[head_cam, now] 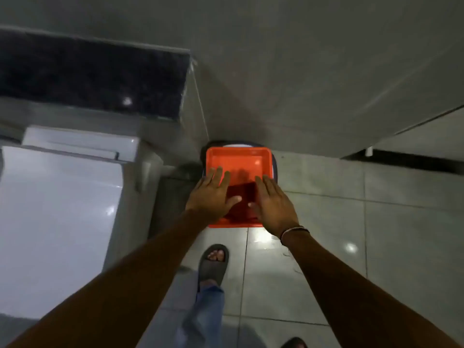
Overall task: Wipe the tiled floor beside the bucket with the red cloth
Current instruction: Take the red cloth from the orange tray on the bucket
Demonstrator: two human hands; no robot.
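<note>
A square orange-red bucket [238, 156] stands on the tiled floor [326, 222] against the grey wall. Inside it, low in the near half, lies a dark red cloth [242, 194]. My left hand [213, 194] hovers over the bucket's left near edge, fingers spread and flat. My right hand [273, 202] hovers over the right near edge, fingers apart, a thin band on its wrist. Both thumbs point inward above the cloth. Neither hand holds anything. Whether the fingers touch the bucket's rim I cannot tell.
A white toilet [57, 209] with its lid down fills the left side, under a dark stone ledge [88, 74]. My sandalled foot [213, 262] stands just behind the bucket. A wall [301, 71] rises behind it, with a dark gap [414, 162] under a panel at right.
</note>
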